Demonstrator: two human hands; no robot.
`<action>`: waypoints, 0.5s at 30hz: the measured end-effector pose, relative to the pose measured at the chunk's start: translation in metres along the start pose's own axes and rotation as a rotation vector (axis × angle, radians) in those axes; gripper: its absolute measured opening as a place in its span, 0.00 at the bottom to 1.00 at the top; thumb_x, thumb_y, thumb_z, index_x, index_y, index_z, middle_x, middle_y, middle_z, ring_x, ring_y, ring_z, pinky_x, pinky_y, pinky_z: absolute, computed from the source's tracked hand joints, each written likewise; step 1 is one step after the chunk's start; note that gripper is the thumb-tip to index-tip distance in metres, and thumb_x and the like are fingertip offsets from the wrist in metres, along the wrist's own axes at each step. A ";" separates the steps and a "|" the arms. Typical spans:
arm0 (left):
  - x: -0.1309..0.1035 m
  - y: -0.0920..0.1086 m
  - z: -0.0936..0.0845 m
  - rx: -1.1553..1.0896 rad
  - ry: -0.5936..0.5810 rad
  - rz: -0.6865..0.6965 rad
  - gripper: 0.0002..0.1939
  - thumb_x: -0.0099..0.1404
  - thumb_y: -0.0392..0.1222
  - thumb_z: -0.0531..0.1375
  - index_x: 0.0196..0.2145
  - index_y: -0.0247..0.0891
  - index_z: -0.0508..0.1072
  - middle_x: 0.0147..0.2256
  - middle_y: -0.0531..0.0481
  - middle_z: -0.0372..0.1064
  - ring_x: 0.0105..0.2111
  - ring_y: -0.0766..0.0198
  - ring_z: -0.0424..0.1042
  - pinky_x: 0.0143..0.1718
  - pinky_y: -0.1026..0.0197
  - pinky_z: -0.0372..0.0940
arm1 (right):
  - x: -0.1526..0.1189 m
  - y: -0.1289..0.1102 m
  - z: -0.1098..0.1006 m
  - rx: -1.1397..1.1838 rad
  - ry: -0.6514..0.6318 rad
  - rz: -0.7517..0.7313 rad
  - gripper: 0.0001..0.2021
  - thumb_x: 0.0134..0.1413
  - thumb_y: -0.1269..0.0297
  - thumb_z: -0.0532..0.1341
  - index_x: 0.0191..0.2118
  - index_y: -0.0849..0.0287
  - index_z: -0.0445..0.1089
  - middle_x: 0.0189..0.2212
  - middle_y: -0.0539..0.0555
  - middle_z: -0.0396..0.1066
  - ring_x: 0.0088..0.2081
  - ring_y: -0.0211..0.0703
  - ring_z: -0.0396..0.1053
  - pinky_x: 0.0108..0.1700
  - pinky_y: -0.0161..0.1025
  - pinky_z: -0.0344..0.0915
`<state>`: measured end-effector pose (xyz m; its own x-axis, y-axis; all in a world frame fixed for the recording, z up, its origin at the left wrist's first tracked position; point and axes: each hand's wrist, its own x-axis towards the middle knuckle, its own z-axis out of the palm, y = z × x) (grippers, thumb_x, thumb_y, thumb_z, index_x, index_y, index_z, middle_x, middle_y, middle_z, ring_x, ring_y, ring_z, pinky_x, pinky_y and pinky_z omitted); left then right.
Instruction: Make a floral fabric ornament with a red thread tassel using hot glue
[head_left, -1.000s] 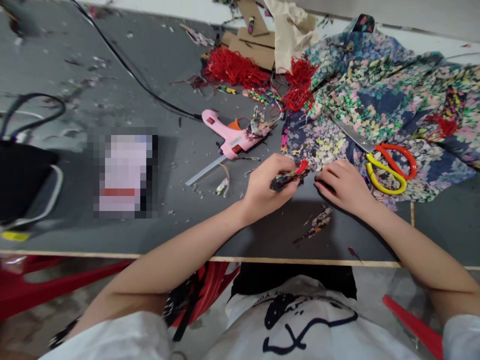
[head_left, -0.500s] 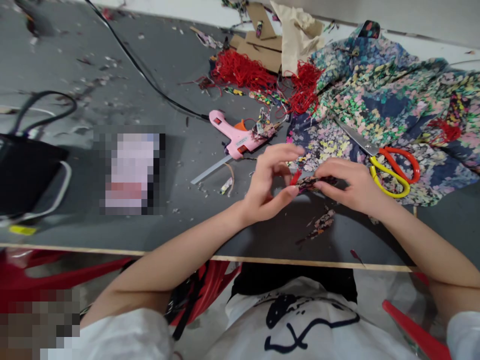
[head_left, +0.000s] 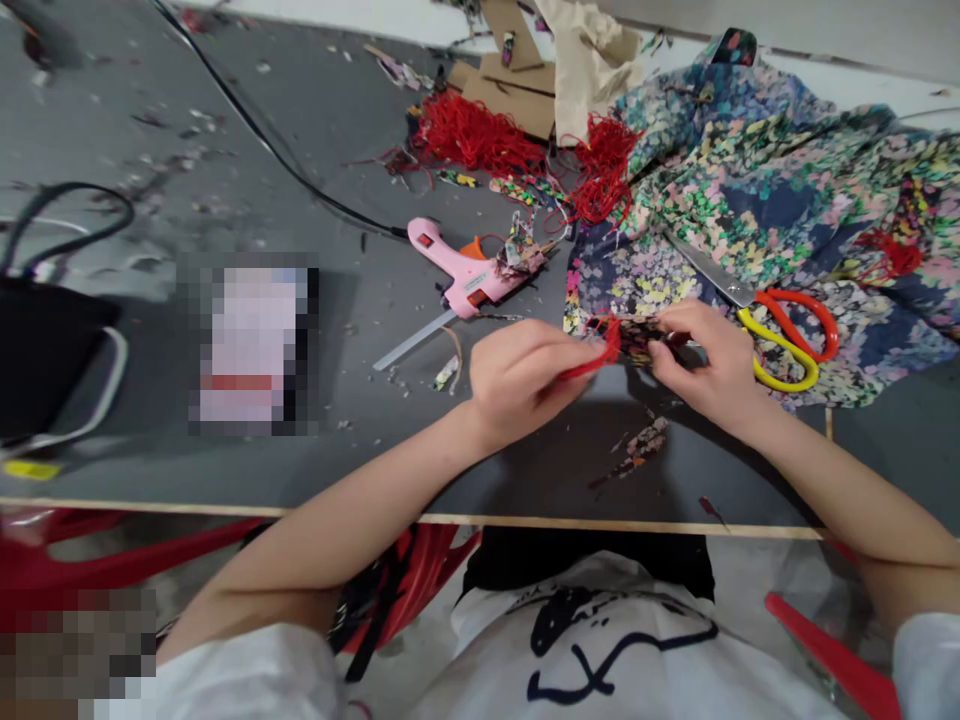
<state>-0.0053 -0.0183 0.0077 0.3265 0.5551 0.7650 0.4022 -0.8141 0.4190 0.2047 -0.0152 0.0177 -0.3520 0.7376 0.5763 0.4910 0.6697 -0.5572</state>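
Note:
My left hand (head_left: 529,378) is closed on a red string (head_left: 613,343), whose strands come out between the thumb and fingers. My right hand (head_left: 705,362) pinches a small dark floral fabric piece (head_left: 639,340), which touches the red strands. Both hands are held just above the table's front half, a short way apart. Below them lie dark patterned fabric scraps (head_left: 641,447). Scissors (head_left: 787,335) with one red and one yellow handle rest on a floral cloth (head_left: 765,200) right of my right hand. A pink glue gun (head_left: 469,270) lies beyond my left hand.
Piles of red string (head_left: 476,135) and pieces of cardboard (head_left: 517,100) lie at the back, beside a cream cloth (head_left: 589,60). A black cable (head_left: 277,150) runs to the glue gun. On the left are a blurred-out phone (head_left: 255,345) and a black bag (head_left: 52,350).
My left hand has closed from a looser, spread pose onto the red string, which now shows longer. My right hand has shifted slightly right with the fabric piece. The view moved a little.

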 end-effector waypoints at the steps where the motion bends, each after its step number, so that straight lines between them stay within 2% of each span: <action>1: -0.002 0.001 0.001 0.005 -0.044 0.047 0.05 0.65 0.35 0.59 0.39 0.37 0.72 0.29 0.51 0.73 0.29 0.69 0.72 0.30 0.67 0.66 | -0.002 -0.002 0.002 0.020 -0.006 0.043 0.06 0.53 0.73 0.58 0.36 0.55 0.67 0.32 0.52 0.73 0.35 0.40 0.72 0.38 0.38 0.69; 3: -0.007 0.002 0.004 -0.005 -0.117 0.125 0.04 0.67 0.36 0.57 0.39 0.36 0.70 0.30 0.50 0.74 0.29 0.69 0.72 0.32 0.67 0.67 | -0.006 -0.005 0.004 0.114 -0.067 0.154 0.07 0.54 0.70 0.58 0.39 0.55 0.68 0.34 0.52 0.74 0.35 0.40 0.73 0.37 0.37 0.69; 7: -0.007 0.003 0.012 0.053 -0.171 0.192 0.04 0.67 0.36 0.55 0.38 0.35 0.69 0.30 0.49 0.75 0.27 0.69 0.72 0.31 0.67 0.66 | -0.010 -0.008 0.008 0.358 -0.157 0.337 0.08 0.55 0.68 0.56 0.41 0.55 0.69 0.33 0.49 0.73 0.32 0.37 0.71 0.33 0.34 0.68; 11: 0.002 0.006 0.009 0.126 -0.169 0.233 0.07 0.66 0.39 0.57 0.41 0.34 0.70 0.30 0.49 0.74 0.26 0.68 0.72 0.29 0.66 0.66 | -0.009 -0.005 0.008 0.486 -0.255 0.400 0.09 0.56 0.65 0.54 0.37 0.56 0.71 0.35 0.51 0.74 0.37 0.41 0.71 0.40 0.38 0.68; 13: -0.014 0.014 0.007 0.077 -0.155 0.207 0.12 0.66 0.45 0.57 0.44 0.34 0.70 0.29 0.50 0.73 0.25 0.69 0.71 0.27 0.66 0.65 | -0.009 -0.004 0.008 0.481 -0.269 0.420 0.09 0.57 0.63 0.54 0.30 0.57 0.69 0.27 0.50 0.70 0.33 0.40 0.69 0.36 0.37 0.66; 14: -0.032 0.019 0.007 0.029 -0.152 0.173 0.15 0.67 0.47 0.56 0.45 0.35 0.70 0.29 0.50 0.72 0.25 0.69 0.71 0.27 0.66 0.65 | -0.009 -0.003 0.009 0.466 -0.259 0.439 0.11 0.57 0.62 0.55 0.26 0.57 0.67 0.24 0.49 0.67 0.29 0.39 0.66 0.33 0.36 0.65; 15: -0.057 0.024 0.009 0.014 -0.227 0.084 0.15 0.66 0.49 0.56 0.45 0.37 0.70 0.32 0.49 0.72 0.29 0.68 0.72 0.30 0.65 0.66 | -0.010 -0.003 0.010 0.453 -0.239 0.461 0.13 0.57 0.60 0.56 0.23 0.58 0.65 0.21 0.48 0.63 0.26 0.37 0.62 0.29 0.35 0.62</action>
<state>-0.0067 -0.0681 -0.0298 0.5424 0.5106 0.6671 0.3769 -0.8576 0.3499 0.1989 -0.0236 0.0077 -0.3787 0.9199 0.1021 0.2693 0.2150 -0.9387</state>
